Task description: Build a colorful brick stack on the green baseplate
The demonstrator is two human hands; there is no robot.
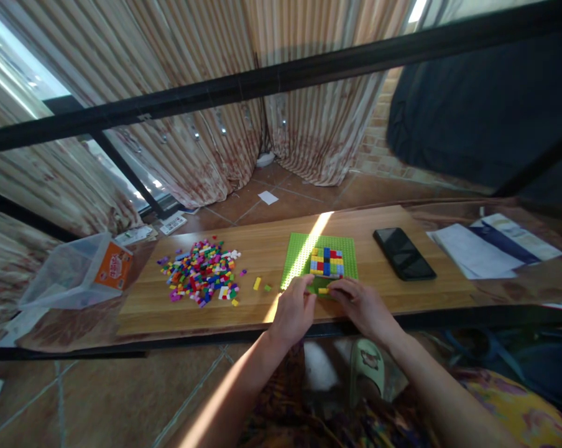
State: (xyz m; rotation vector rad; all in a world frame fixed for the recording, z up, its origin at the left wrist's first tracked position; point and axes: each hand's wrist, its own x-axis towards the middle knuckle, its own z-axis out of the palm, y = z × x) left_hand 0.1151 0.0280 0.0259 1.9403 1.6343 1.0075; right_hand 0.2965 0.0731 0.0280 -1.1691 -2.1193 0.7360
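A green studded baseplate [349, 246] lies on the wooden board. On it sits a block of red, yellow, blue and light-coloured toy bricks [326, 262]. My left hand [296, 309] is at the plate's front left, fingers curled in beside the built block; what they grip, if anything, is hidden. From the right, my right hand [361, 303] reaches over the front of the plate, its fingertips pinched at the end of a small yellow brick [324, 290]. Left of the plate lie a loose yellow brick [257, 284] and a small green brick [267, 287].
A pile of mixed bricks [199, 274] spreads over the left of the wooden board [262, 239]. Beyond it stands a clear plastic bin [71, 270] with an orange label. A black phone [403, 254] and papers [477, 252] lie right. A dark rail [234, 87] crosses behind.
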